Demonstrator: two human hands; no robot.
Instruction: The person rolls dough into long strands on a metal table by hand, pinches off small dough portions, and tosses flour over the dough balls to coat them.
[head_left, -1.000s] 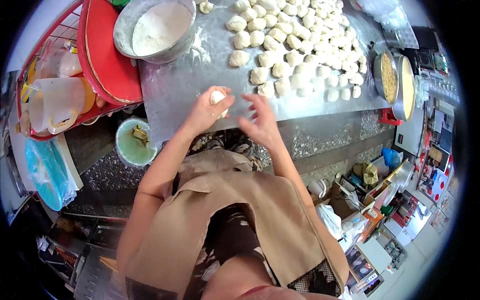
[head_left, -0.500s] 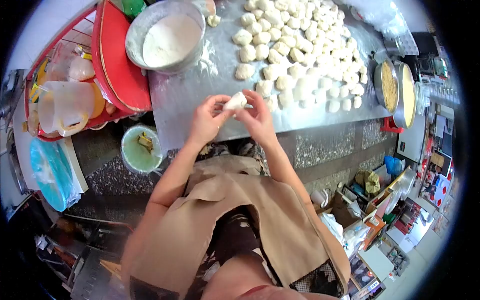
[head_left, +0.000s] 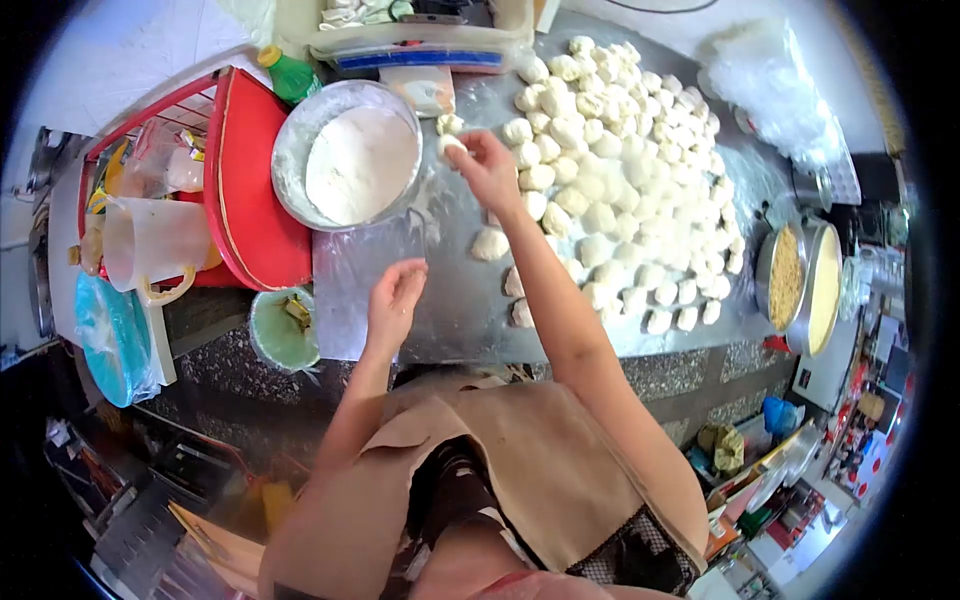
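Observation:
My right hand [head_left: 487, 170] reaches over the metal table to the right of the flour bowl, its fingertips pinching a small white dough piece [head_left: 451, 145]. Just beyond the fingers lies another small dough lump [head_left: 449, 124], very close to the held one. My left hand [head_left: 397, 300] hovers above the near part of the table, holding nothing, its fingers loosely extended. Many dough balls [head_left: 595, 215] cover the table right of my right arm, some stacked or touching. The metal bowl [head_left: 290, 165] of white flour [head_left: 360, 165] stands left of my right hand.
A red basket [head_left: 255, 180] with a plastic jug [head_left: 155, 235] stands at left, above a lined bin [head_left: 285, 340]. Two round pans [head_left: 822, 290] sit at the table's right end. A plastic tub [head_left: 430, 45] and a green bottle [head_left: 290, 78] are at the back.
Both hands were together on a dough piece near the table's front edge. My right hand has moved forward with dough; my left has let go and drawn apart. The view has tilted up.

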